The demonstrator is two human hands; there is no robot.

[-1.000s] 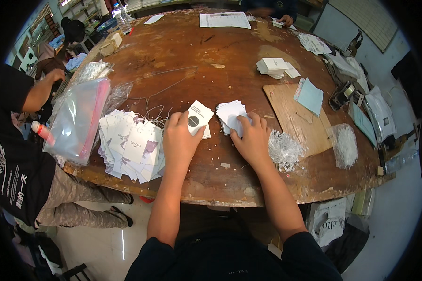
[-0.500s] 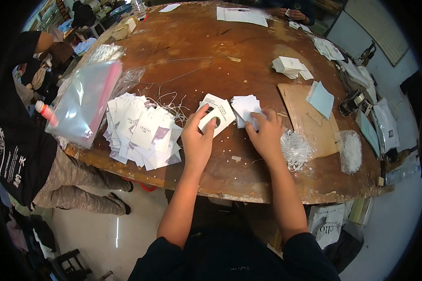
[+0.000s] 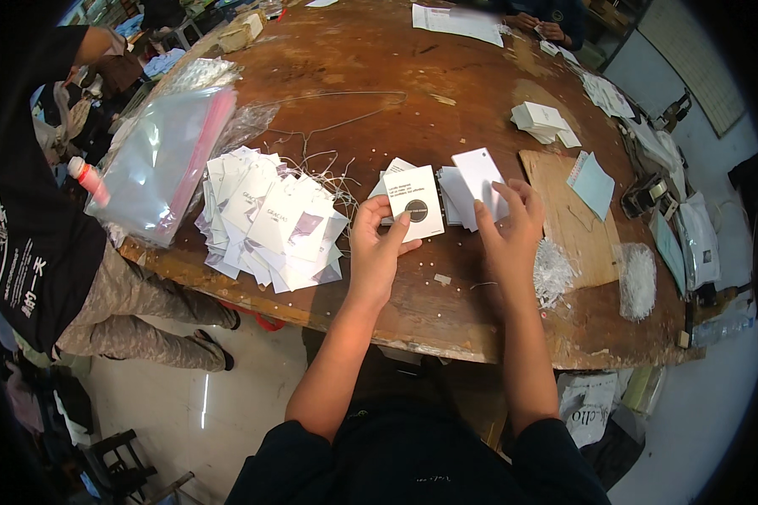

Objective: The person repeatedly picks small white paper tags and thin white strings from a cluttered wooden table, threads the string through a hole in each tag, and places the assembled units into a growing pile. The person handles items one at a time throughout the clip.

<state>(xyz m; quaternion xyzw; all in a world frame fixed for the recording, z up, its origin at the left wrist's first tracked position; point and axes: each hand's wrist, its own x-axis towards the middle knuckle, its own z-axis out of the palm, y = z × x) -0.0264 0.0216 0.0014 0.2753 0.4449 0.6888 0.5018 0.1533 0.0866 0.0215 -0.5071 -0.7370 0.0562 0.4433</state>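
Note:
Between thumb and fingers, my left hand (image 3: 377, 246) grips a white hang tag (image 3: 413, 190) with small print and a dark round mark. A short stack of similar tags (image 3: 393, 169) lies behind it on the table. My right hand (image 3: 511, 227) pinches a plain white card (image 3: 480, 172) that has a small hole near its top edge. Below that card, more white cards (image 3: 453, 194) rest in a pile, partly covered. To the left of my left hand spreads a large heap of strung white tags (image 3: 269, 223), their grey strings trailing toward the back.
Clear zip bags (image 3: 158, 164) with a pink edge lie at the left, a red-capped bottle (image 3: 88, 178) beside them. On the right are white strings (image 3: 554, 273), brown cardboard (image 3: 594, 252) and another card stack (image 3: 541, 120). One person (image 3: 38, 210) stands left; another's hands (image 3: 537, 25) work across the table.
My right hand has lifted a card off its pile. The left hand has turned its tag more upright and raised it slightly. The whole view has shifted a little.

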